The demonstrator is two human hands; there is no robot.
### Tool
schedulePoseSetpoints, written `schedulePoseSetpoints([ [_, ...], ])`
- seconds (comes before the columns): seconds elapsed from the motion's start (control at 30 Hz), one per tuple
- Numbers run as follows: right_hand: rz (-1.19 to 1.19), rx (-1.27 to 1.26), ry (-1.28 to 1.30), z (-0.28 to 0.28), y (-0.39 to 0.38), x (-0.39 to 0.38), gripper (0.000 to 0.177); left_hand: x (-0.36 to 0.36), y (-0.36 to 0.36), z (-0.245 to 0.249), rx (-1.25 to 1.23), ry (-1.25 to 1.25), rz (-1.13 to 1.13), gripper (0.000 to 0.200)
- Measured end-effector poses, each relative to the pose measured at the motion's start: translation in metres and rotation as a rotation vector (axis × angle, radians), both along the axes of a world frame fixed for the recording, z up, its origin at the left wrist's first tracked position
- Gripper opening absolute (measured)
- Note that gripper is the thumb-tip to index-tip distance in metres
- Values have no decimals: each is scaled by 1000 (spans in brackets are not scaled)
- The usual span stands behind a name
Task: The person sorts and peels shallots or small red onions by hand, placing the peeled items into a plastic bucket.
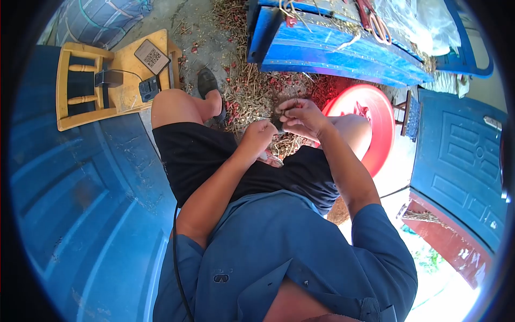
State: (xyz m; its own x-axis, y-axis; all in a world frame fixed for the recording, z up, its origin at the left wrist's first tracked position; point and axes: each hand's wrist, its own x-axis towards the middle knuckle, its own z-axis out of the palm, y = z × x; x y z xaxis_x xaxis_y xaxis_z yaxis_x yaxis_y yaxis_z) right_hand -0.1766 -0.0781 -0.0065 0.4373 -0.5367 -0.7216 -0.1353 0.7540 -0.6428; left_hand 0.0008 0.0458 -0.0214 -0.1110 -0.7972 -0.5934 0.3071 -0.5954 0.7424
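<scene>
Nearest me is a blue shirt (252,236), with black shorts (206,153) just beyond. Past those I see the left hand (259,135), fingers curled in, and the right hand (302,117) just to its right, fingers bent. Something small and dark (278,126) sits between them; I cannot tell whether either grip is clamped on it. Stalk litter (249,91) with red scraps covers the floor beyond. To the right stands a red basin (383,123); far left, a wooden chair (123,64).
</scene>
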Motion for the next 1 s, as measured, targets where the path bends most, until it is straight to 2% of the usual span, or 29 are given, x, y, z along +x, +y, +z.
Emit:
schedulePoseSetpoints([
  [0.07,200,44,-28,-4,17,-12,21,-1,6,-3,-19,-27,-5,16],
  [0.1,318,-21,62,-5,25,-18,21,-2,6,-6,-41,-46,8,16],
  [0.13,309,-22,52,-3,31,-17,21,-3,7,-10,-41,-56,-1,16],
  [0.2,440,-95,75,0,43,-9,21,-6,10,-17,-13,-45,13,15],
  [0.27,420,-78,101,-1,51,-6,23,-7,13,-24,-20,-89,-21,15],
  [0.4,356,-118,92,-12,48,-13,26,-11,11,-22,-26,-145,-45,17],
  [0.47,123,-274,155,-17,38,-20,30,-11,11,-24,-1,-143,-69,17],
  [0.5,24,-274,248,-18,30,-26,32,-11,12,-30,-7,-179,-94,17],
  [0.53,12,-273,243,-12,26,-30,32,-11,14,-36,-11,-216,-121,18],
  [0.6,-269,-293,204,17,11,-35,35,-10,13,-40,-18,-225,-147,18],
  [0.67,-317,-305,206,45,6,-51,33,-9,21,-46,-37,-232,-182,18],
  [0.73,-224,-601,464,68,-18,-91,30,-11,15,-58,-45,-318,-178,19],
  [0.8,-382,-888,706,78,-25,-139,28,-12,12,-56,-16,-282,-201,20],
  [0.87,-438,-853,952,94,-22,-193,32,-14,8,-57,9,-278,-236,20],
  [0.93,-346,-756,1283,81,-15,-252,37,-15,2,-56,-25,-274,-303,20],
  [1.0,-104,-1107,1908,63,3,-279,42,-17,1,-71,-121,-365,-344,20],
])
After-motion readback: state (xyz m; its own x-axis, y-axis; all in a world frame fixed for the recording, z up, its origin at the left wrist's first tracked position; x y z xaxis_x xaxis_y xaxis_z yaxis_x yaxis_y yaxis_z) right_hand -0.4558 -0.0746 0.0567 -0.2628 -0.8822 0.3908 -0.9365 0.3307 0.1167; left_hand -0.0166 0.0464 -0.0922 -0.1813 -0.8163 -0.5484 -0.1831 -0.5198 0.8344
